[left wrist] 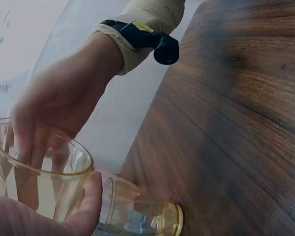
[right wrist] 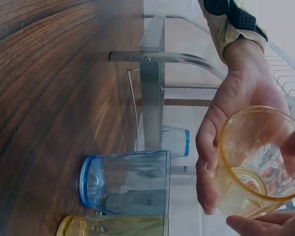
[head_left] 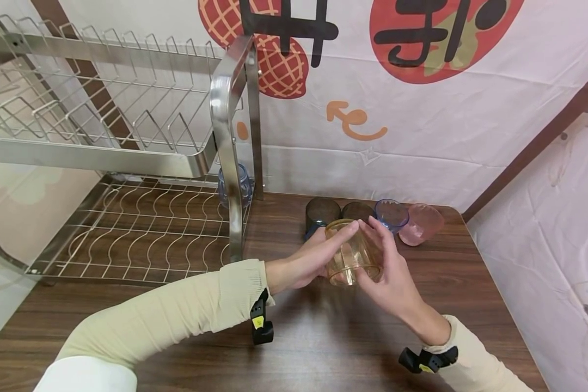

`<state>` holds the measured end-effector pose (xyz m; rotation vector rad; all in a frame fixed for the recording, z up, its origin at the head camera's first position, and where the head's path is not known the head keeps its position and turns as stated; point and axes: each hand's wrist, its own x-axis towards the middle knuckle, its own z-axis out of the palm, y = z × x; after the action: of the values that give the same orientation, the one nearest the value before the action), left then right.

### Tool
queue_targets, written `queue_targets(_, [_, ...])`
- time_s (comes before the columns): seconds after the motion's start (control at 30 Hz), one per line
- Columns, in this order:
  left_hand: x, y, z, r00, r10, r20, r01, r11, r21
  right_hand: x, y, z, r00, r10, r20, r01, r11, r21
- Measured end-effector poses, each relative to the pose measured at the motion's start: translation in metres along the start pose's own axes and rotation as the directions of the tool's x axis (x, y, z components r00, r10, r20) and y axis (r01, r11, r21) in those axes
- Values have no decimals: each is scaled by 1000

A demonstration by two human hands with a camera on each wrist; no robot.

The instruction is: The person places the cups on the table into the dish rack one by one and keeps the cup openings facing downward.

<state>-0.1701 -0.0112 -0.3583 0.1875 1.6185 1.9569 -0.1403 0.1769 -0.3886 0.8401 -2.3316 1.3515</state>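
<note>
Both hands hold a yellow glass above the table.

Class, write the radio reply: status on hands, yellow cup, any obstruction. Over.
Left hand, right hand: both gripping yellow cup. Cup held off table. Nothing seen blocking; other cups just beyond, dish rack to the left.

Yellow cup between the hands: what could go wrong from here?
The shiny yellow cup could slip, since the left hand and right hand hold it above the table.

Moving it might knock the blue cup, which stands beyond the fingers; that could in turn bump the pink cup beside it.
</note>
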Motion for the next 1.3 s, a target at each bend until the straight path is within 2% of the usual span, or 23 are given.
queue_targets(0.13, [1,1,-3,999,14,-34,-13,1000,26,-1,1,1,998,-36,45,34,999,36])
queue_targets(0.33, [-1,2,-5,995,19,-95,-12,997,74,-1,2,3,992,-112,65,106,990,91])
queue_targets(0.47, [-2,3,-6,996,24,-91,-16,996,85,-1,4,3,985,-160,71,150,981,126])
queue_targets(0.83, [-2,3,-9,995,62,-73,-52,990,132,-3,5,-1,973,-183,138,158,971,177])
queue_targets(1.13, [-1,1,-12,991,102,-84,-87,981,172,0,6,-6,940,-287,181,252,948,194])
queue_targets(1.3, [-3,1,-14,991,109,-75,-95,980,176,2,7,-9,937,-303,177,260,938,229])
